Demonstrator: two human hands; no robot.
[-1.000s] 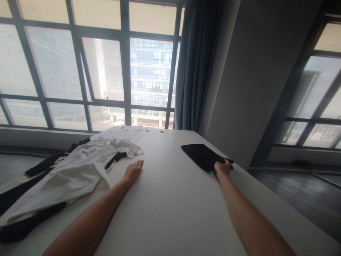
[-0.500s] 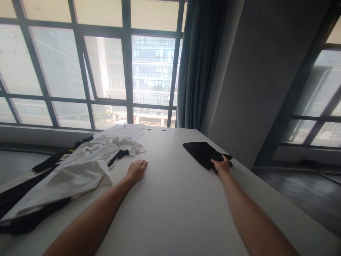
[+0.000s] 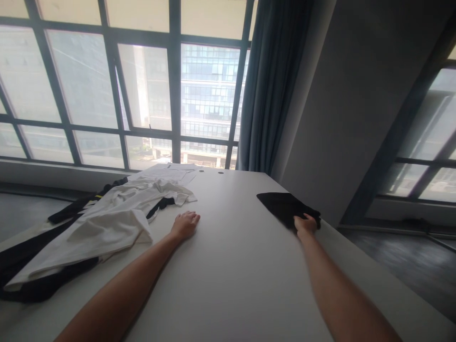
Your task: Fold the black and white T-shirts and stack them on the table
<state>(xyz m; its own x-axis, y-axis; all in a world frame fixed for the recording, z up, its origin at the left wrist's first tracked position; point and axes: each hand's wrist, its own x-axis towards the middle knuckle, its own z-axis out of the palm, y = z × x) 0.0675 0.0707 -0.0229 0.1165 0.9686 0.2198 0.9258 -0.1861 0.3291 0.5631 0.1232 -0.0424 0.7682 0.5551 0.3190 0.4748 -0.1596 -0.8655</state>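
Observation:
My right hand (image 3: 306, 225) grips the near right edge of a flat, folded black garment (image 3: 285, 207) at the right side of the white table (image 3: 228, 266). What kind of garment it is, I cannot tell. My left hand (image 3: 185, 224) lies flat on the tabletop with its fingers stretched out, holding nothing. Just left of that hand is a loose white garment (image 3: 117, 223), spread and wrinkled. Black clothing (image 3: 53, 280) shows from under the white one along the table's left side.
White papers (image 3: 167, 172) lie at the far end of the table, near two small round holes. Beyond stand a large window (image 3: 142, 85) with one tilted pane, a blue-grey curtain (image 3: 274, 85) and a grey pillar (image 3: 342, 104) on the right.
My right hand and the black garment have shifted to the right, nearer the table's right edge. My left hand stays resting flat. The view has turned slightly.

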